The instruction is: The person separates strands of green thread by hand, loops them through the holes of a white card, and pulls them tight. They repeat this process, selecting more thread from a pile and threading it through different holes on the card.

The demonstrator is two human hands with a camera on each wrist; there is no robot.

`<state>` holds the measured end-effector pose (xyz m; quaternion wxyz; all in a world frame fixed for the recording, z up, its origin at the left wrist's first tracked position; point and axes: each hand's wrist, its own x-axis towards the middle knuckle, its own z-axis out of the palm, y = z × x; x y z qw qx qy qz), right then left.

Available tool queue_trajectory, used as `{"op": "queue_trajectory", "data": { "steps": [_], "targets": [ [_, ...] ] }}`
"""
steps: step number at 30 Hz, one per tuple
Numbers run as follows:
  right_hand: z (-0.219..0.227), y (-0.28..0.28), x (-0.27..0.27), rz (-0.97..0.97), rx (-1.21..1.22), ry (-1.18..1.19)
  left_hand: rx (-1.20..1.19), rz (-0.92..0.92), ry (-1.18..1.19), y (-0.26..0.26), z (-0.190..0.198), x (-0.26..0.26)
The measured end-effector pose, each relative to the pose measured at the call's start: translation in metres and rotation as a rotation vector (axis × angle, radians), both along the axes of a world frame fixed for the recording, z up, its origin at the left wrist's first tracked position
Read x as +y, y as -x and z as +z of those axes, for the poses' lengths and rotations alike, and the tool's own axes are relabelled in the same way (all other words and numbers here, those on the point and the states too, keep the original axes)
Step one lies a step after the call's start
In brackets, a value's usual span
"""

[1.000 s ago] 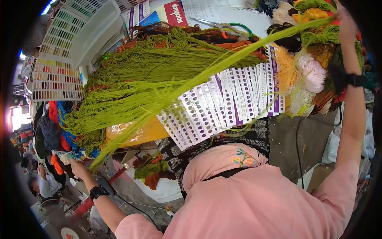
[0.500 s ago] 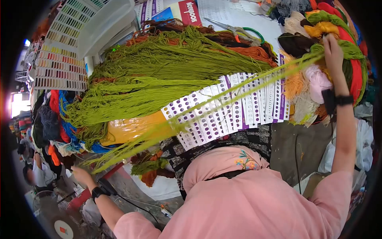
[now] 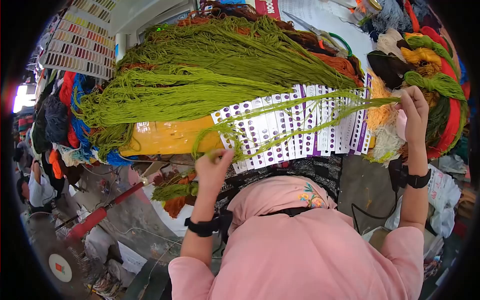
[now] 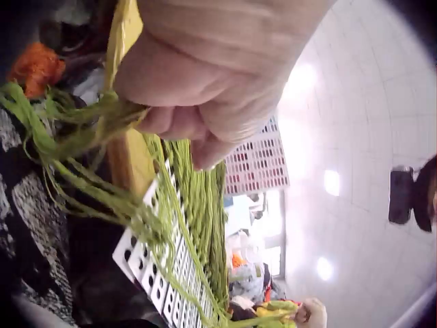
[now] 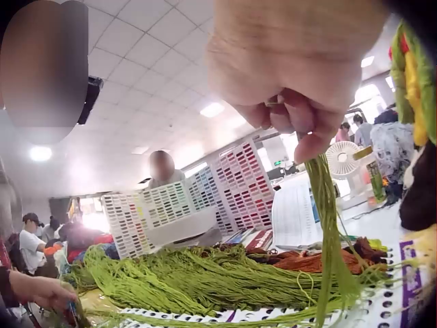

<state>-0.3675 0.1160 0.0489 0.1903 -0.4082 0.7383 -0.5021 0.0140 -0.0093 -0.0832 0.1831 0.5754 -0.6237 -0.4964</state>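
Note:
A thin bundle of green yarn stretches between the two hands, above white punched cards. The right hand pinches its gathered end; in the right wrist view the strands hang down from the curled fingers. Near the yellow packet, the left hand has its fingers curled round the looped other end; the left wrist view shows strands coming out of that hand. A large spread of green yarn lies behind.
Scissors with green and orange handles lie at the back of the table. Coloured skeins are heaped at right, more hang at left. Colour charts stand back left. A fan is at lower left.
The left hand has moved right and inward from the far left, so the stretched yarn is slacker and looped. The right hand has come down a little. The view has shifted.

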Motion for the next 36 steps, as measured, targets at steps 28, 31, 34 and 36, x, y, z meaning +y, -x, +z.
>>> {"op": "queue_trajectory", "data": {
  "steps": [28, 31, 34, 36],
  "targets": [
    [0.096, 0.178, 0.091, 0.341, -0.628, 0.581, 0.451, 1.039, -0.041, -0.245, 0.029, -0.114],
    [0.104, 0.186, 0.104, -0.117, 0.466, 0.116, 0.907, 0.873, -0.264, -0.327, 0.025, -0.126],
    [0.119, 0.249, 0.111, -0.442, 0.767, 0.108, 0.476, 0.497, 0.065, -0.493, -0.03, -0.163],
    [0.127, 0.263, 0.099, -0.695, 1.102, 0.277, -0.464, 0.253, 0.464, -0.481, 0.002, -0.142]
  ]
}}
